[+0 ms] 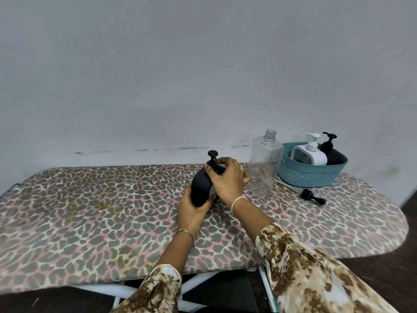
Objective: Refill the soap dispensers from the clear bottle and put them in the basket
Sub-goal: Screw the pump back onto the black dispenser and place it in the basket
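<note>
A black soap dispenser [199, 188] stands tilted on the board's middle. My left hand [191, 211] grips its lower body. My right hand [228, 179] wraps around its neck at the black pump top [212, 157]. Just right of my hands the clear bottle [264, 163] stands upright without a cap and looks nearly empty. The teal basket [309, 177] at the back right holds a white dispenser [310, 153] and another black dispenser [331, 152].
A loose black pump head with its tube [312, 196] lies on the leopard-print ironing board [90, 211] in front of the basket. A grey wall runs right behind the board. The board's rounded end is at the right, with dark floor beyond.
</note>
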Demonstrator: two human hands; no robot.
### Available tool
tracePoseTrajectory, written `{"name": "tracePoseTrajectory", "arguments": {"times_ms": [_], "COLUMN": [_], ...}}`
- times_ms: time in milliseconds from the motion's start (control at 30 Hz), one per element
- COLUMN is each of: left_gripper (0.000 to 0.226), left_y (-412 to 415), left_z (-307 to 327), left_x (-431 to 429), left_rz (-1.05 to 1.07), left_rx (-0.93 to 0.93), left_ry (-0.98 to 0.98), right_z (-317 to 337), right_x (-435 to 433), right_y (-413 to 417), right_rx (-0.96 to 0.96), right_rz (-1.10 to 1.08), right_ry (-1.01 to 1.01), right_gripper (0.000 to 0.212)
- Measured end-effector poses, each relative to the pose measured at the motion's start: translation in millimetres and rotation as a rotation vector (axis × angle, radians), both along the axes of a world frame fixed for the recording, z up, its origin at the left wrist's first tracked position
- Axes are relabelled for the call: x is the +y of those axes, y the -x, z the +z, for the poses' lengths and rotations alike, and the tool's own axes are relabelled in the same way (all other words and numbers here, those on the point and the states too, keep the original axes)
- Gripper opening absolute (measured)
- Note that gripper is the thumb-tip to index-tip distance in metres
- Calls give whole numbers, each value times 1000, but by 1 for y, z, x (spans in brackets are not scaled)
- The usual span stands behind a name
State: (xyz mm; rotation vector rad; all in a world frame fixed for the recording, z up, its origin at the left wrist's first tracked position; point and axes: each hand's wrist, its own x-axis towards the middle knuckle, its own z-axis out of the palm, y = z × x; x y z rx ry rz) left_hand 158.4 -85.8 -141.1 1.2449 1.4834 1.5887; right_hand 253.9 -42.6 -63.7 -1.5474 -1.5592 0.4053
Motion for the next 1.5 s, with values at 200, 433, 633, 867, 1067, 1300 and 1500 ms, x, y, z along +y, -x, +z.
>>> {"name": "tracePoseTrajectory", "arguments": {"times_ms": [200,433,633,867,1067,1300,1500], "left_gripper": [51,53,48,43,43,40,39], "left_y": [-1,0,-1,-1,-2,-6,-4], "left_z": [4,1,4,5,14,15,15], "left_x": [-3,-1,-2,-3,-9,-13,-14], "left_rz": [-3,-4,-4,14,-15,10,33], "left_rx": [-11,-10,-42,-46,-165,-63,-10], "left_ry": [5,17,32,36,27,-15,-3], "right_z": [3,2,11,-8,-3,11,12], "right_x": [12,17,5,11,10,1,-3], "right_y": [-4,-16,-6,-17,-17,-16,-8], "right_rx": [201,-11,-130,-115,-134,-224,-285], "right_rz": [399,304,22,262,248,-50,-133], "right_ry": [96,38,-49,-15,-38,-69,-108], "right_gripper": [29,32,34,43,35,35,34]}}
